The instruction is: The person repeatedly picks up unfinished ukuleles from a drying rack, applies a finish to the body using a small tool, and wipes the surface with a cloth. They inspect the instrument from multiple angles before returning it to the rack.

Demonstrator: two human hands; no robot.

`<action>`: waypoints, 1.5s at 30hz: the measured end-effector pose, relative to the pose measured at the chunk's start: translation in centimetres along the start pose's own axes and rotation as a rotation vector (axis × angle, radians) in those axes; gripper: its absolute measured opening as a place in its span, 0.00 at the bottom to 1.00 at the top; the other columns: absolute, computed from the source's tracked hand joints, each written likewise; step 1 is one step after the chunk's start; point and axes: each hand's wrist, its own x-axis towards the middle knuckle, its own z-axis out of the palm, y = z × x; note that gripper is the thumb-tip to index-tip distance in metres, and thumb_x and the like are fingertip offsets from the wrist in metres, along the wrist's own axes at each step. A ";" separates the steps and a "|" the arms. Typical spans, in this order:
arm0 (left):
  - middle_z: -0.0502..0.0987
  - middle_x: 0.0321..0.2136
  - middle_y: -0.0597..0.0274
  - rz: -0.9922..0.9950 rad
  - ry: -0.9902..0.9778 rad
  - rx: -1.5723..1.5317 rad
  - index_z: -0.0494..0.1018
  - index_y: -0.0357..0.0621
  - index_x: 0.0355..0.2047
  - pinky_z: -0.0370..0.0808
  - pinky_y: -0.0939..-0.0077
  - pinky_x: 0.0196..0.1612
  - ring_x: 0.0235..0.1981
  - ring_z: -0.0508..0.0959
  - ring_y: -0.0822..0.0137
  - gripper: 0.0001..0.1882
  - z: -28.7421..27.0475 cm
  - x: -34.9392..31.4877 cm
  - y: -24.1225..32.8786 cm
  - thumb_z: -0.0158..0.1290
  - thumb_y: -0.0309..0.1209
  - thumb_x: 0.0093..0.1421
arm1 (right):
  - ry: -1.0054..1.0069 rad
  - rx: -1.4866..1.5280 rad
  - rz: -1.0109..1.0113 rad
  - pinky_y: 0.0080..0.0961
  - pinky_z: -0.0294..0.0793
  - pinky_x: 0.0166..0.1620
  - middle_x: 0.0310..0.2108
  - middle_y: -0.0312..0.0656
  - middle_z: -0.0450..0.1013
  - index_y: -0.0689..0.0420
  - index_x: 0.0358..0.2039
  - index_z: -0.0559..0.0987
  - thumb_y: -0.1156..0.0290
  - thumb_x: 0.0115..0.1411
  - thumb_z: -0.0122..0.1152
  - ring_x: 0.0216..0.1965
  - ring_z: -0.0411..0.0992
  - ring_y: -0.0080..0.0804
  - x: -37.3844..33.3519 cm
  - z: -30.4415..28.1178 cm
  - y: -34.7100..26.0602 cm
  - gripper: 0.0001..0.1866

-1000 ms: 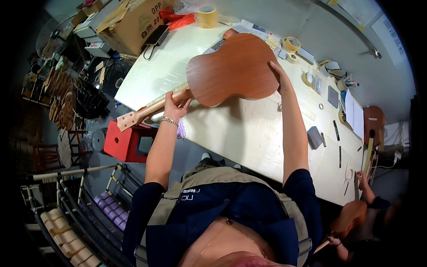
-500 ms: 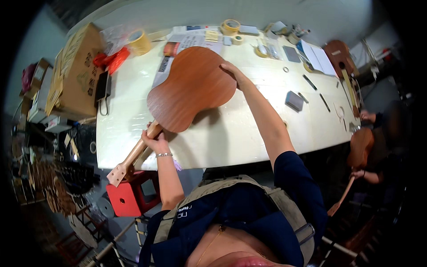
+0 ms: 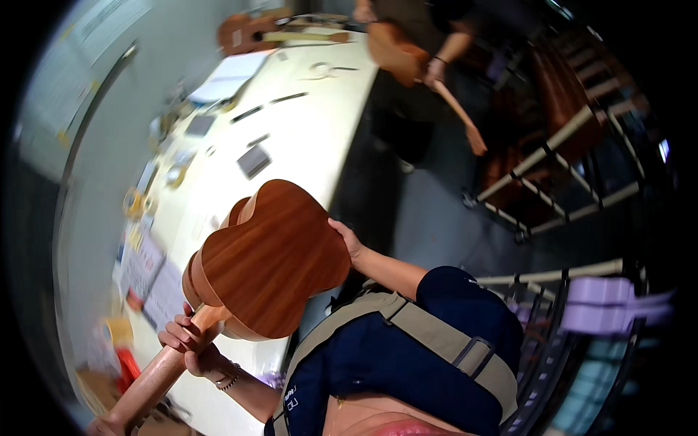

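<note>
A brown wooden ukulele (image 3: 280, 254), without strings as far as I can see, is in both my hands, its flat back and curved side turned towards me. My left hand (image 3: 193, 343) wraps round the neck close to the body. The neck runs to the lower left, and its end is near the picture's dark rim. My right hand (image 3: 347, 241) grips the far edge of the body at its wide end; the fingers behind it are partly hidden. Beyond the ukulele, a grey sanding block (image 3: 254, 161) lies on the white table (image 3: 320, 116).
A co-worker's hand (image 3: 435, 71) holds another ukulele (image 3: 396, 54) beyond the table's edge. One more ukulele (image 3: 243, 35), an open notebook (image 3: 231, 76) and tape rolls (image 3: 133, 203) lie on the table. Racks (image 3: 552, 149) and a purple guitar-shaped thing (image 3: 598, 305) stand on the right.
My view has swung to the right, so the co-worker and racks now show more fully. The ukulele has come away from over the table's middle, closer to me, and its side now shows.
</note>
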 end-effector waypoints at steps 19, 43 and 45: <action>0.71 0.30 0.63 -1.039 -0.640 -0.076 0.67 0.37 0.33 0.66 0.76 0.43 0.36 0.69 0.67 0.12 41.7 -12.9 -33.0 0.52 0.23 0.48 | 0.727 -1.472 -1.259 0.42 0.50 0.56 0.45 0.48 0.65 0.57 0.47 0.66 0.54 0.40 0.63 0.49 0.60 0.47 -25.1 -2.1 -23.3 0.34; 0.51 0.55 0.46 -0.230 -1.079 0.035 0.44 0.35 0.57 0.47 0.65 0.58 0.58 0.52 0.58 0.37 84.4 -17.1 -49.9 0.51 0.37 0.54 | 2.131 -0.668 -1.946 0.18 0.65 0.30 0.20 0.33 0.67 0.60 0.18 0.71 0.77 0.44 0.62 0.24 0.64 0.21 -60.0 -18.6 -42.1 0.08; 0.47 0.57 0.47 -0.282 -1.048 -0.047 0.41 0.35 0.57 0.43 0.64 0.59 0.59 0.48 0.59 0.36 87.1 -17.5 -51.1 0.46 0.38 0.57 | 2.290 -0.587 -1.984 0.19 0.64 0.29 0.20 0.34 0.67 0.60 0.19 0.71 0.75 0.45 0.62 0.23 0.64 0.22 -62.9 -17.4 -43.8 0.08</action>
